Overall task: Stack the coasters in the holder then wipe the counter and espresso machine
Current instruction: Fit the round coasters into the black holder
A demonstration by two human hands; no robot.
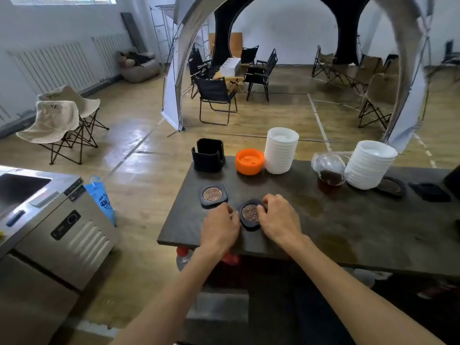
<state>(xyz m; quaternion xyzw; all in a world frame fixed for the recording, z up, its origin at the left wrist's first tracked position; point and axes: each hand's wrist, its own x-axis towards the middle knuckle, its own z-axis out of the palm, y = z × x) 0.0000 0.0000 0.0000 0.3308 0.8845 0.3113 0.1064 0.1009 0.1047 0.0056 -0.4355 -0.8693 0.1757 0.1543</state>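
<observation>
Hands: our left hand (pixel 219 226) and right hand (pixel 280 219) flank one coaster (pixel 250 213), fingers curled, pinching its rim.
Second coaster (pixel 212 194): at 10 o'clock from it, flat on the tabletop (pixel 336 220).
Holder (pixel 208 155): at 12 o'clock, far tabletop edge, beside an orange lid (pixel 249 161).

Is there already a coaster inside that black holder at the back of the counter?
No, the black holder looks empty; one coaster lies flat on the counter and another sits between both hands.

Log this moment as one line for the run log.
phase: gathering coasters | right hand: grips near coaster | left hand: at its left edge | second coaster: flat on counter | holder: looks empty
</observation>
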